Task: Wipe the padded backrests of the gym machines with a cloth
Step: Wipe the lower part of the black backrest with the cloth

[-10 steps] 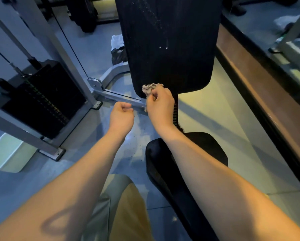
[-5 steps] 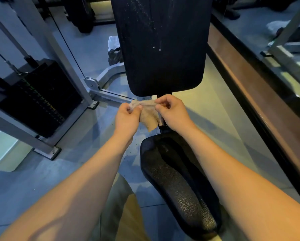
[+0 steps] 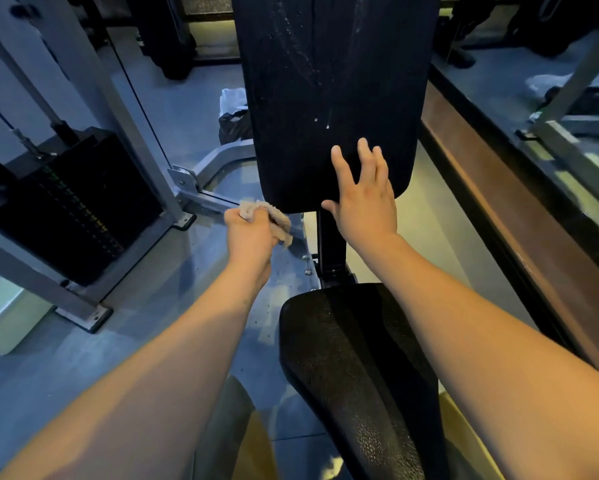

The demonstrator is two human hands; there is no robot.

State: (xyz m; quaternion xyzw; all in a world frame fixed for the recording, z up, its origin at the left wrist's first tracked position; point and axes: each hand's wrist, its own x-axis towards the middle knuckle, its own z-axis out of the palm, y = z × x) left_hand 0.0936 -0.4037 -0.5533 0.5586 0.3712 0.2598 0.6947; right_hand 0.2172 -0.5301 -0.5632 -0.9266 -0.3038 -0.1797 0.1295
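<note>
A black padded backrest [image 3: 329, 81] stands upright in the middle of the view, streaked with pale marks near its top. Below it lies the black padded seat [image 3: 353, 368] on a black post. My left hand [image 3: 251, 237] is closed around a crumpled beige cloth [image 3: 270, 216], held just left of and below the backrest's lower left corner. My right hand [image 3: 362, 195] is open with fingers spread, its fingers lying over the backrest's lower edge; it holds nothing.
A weight stack [image 3: 66, 206] in a grey steel frame [image 3: 93, 84] stands at the left, with a frame bar [image 3: 211, 199] running along the floor toward the seat post. A brown ledge [image 3: 499, 202] runs along the right. A dark bag [image 3: 234, 124] sits on the floor behind.
The cloth passed from my right hand, through both hands, into my left hand alone. My right hand let go, opened and rose onto the backrest's lower edge.
</note>
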